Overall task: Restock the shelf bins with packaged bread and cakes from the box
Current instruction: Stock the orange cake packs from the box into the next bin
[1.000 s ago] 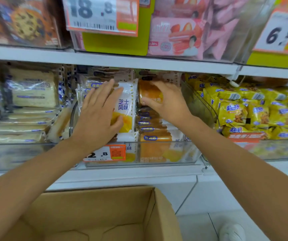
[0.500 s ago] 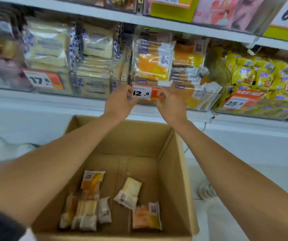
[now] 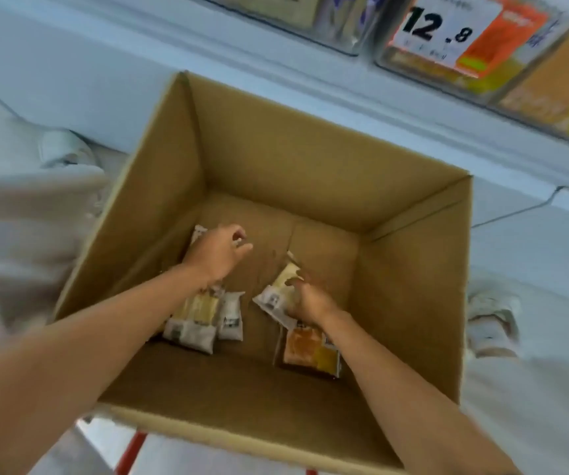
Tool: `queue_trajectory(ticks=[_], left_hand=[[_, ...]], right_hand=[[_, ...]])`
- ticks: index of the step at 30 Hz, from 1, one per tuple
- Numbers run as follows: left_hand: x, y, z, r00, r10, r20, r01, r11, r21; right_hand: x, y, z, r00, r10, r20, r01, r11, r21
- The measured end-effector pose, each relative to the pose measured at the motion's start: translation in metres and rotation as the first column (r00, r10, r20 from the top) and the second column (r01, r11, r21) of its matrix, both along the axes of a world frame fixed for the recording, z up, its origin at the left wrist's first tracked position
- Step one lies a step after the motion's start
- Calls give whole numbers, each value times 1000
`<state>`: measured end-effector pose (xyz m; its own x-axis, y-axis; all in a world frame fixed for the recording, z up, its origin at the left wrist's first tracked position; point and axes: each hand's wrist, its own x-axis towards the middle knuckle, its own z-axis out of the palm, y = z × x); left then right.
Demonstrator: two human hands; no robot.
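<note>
Box (image 3: 276, 149) again: my hands have left the shelf bin (image 3: 502, 87); right hand (image 3: 307, 299) grips a pale packet (image 3: 276, 293) for the next refill, left hand (image 3: 218, 255) curls over another, hold unclear.

Left hand (image 3: 219, 255), right hand (image 3: 310, 301) and forearms (image 3: 87, 354) bare, off-white trousers (image 3: 19, 228), white shoes (image 3: 65, 149)
</note>
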<state>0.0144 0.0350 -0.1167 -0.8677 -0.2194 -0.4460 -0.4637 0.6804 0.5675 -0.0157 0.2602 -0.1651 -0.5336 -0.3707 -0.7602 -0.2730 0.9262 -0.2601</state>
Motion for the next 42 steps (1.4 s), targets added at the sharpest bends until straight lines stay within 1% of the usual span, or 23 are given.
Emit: queue_trajectory(ticks=[2,4,5,8,9,12,14,16,18,20,21,22,24,27,29,32,34,36,37,38,39,40,42], left_hand=[[6,-3,-18,999,-21,31,20,999,25],[10,-4,-28,998,-25,64,22,999,50],[11,-4,-31,996,-34,77,31,999,45],[10,-1,-40,996,-37,86,34,999,37],[10,0,-41,996,-24,86,21,999,44],[11,2,-47,997,16,80,-22,997,72],[13,1,-50,996,25,86,-33,996,84],[12,-2,-51,993,41,110,-53,993,102],[6,-5,-45,976,59,209,-113,960,255],[-3,-3,-32,930,-20,368,-150,891,428],[-8,-2,-26,918,-72,391,-126,880,458],[-13,-1,-23,925,-87,370,-104,878,467],[-21,1,-13,963,18,268,-142,881,451],[-24,0,7,958,190,214,-277,801,531],[-22,-2,19,940,208,269,-334,714,615],[-13,-5,33,902,55,428,-362,633,684],[-6,-5,36,893,-4,451,-352,616,704],[-3,-6,29,895,147,422,-432,518,738],[-3,-7,26,881,233,412,-473,459,752],[-4,-7,26,874,283,396,-485,436,758],[-7,-7,26,891,281,357,-453,490,745],[-10,-6,28,923,232,308,-386,591,709],[-16,-1,37,978,82,190,-185,759,625]], right_hand=[[10,1,-31,967,253,27,-254,963,89],[13,6,-51,931,352,-91,-346,935,82],[11,8,-53,931,332,-149,-329,943,46],[-3,6,-51,975,30,-220,-71,981,-182],[-8,5,-53,970,-9,-242,-44,976,-214],[-18,8,-58,902,266,-339,-313,945,-91],[-25,10,-64,887,341,-312,-376,925,-57],[-34,5,-61,911,290,-292,-339,932,-131],[-44,-2,-48,945,188,-268,-240,954,-178],[-56,-10,-21,995,-11,-104,-13,974,-227],[-61,-13,-6,992,-121,32,125,963,-240],[-67,-16,11,965,-199,171,236,943,-236],[-74,-18,44,905,-250,345,336,917,-217],[-73,-10,76,868,-265,419,407,864,-295],[-70,-5,87,826,-332,456,521,759,-391],[-61,0,88,758,-432,489,643,622,-448],[-54,2,82,641,-489,592,763,495,-416],[-47,4,77,501,-494,711,859,384,-338],[-43,4,74,465,-490,737,875,378,-302],[-40,2,73,494,-490,718,855,422,-300],[-38,-2,71,558,-500,662,817,471,-333],[-37,-7,70,614,-520,594,784,490,-381],[-40,-17,73,631,-544,553,776,431,-461]])
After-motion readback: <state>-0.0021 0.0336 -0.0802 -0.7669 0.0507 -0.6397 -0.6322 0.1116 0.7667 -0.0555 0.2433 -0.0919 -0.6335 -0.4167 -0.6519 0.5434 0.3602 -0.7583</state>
